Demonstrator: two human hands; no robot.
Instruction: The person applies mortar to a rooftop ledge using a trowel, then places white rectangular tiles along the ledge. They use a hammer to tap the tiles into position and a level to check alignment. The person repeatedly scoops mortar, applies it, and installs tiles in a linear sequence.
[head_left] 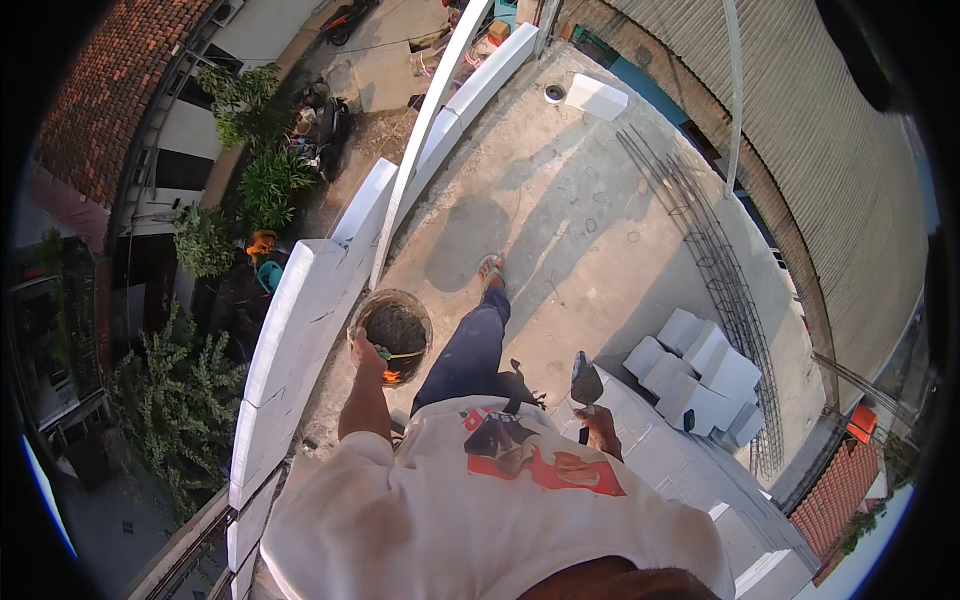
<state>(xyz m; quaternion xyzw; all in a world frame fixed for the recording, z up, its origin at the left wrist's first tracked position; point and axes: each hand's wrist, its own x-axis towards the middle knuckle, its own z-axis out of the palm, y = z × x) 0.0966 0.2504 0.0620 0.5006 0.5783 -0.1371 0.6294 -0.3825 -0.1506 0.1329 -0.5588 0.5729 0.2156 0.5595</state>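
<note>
My left hand (368, 357) is closed on the thin green handle of a round, worn bucket (396, 325) with dark grey material inside, low on my left beside the white block wall. My right hand (598, 428) grips a trowel (585, 375), its dark metal blade pointing forward. One of my legs is stepped forward on the concrete floor (560, 290), with a sandal (490, 270) on the foot.
A white block wall (270, 360) runs along the left edge, with a slanted pole (420, 150) beside it. Stacked white blocks (700, 360) and long rebar cages (680, 200) lie at the right. A loose block (595, 97) sits ahead. Plants and parked motorbikes are below at left.
</note>
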